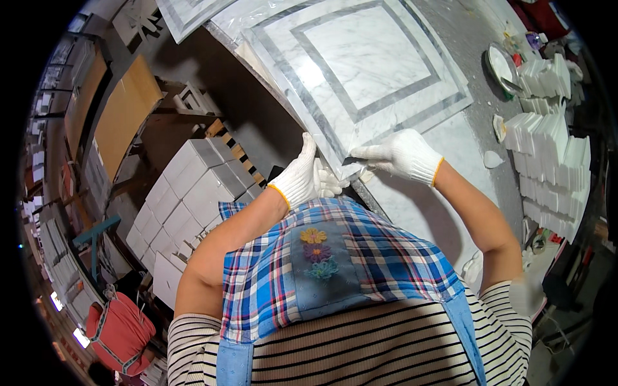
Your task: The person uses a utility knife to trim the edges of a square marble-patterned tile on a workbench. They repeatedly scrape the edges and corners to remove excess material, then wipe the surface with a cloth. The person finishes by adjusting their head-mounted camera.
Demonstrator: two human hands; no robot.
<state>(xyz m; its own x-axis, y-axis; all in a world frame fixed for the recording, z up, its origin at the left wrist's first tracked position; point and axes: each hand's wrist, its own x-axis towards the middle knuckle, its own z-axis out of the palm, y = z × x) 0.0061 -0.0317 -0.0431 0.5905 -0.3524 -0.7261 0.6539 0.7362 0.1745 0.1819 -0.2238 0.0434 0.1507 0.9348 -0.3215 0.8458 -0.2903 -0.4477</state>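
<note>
A marble panel (pixel 380 61), white with grey inlaid bands forming nested squares, lies on the table with one corner toward me. My left hand (pixel 302 172), in a white knit glove, is beside that corner, thumb raised and fingers stretched along the panel's edge. My right hand (pixel 405 156), gloved the same way, reaches over the corner from the right. Its index finger is extended and its other fingers curl beneath. At its fingertips is a small dark grey piece (pixel 349 161) against the corner's band; its exact shape is partly hidden.
A second banded panel (pixel 187 16) lies at the far left. Stacks of white tiles (pixel 547 148) line the table's right side, near a bowl with a tool (pixel 503 67). Stacked pale blocks (pixel 187 186) stand on my left, near a red-covered chair (pixel 122 331) and leaning boards (pixel 129 112).
</note>
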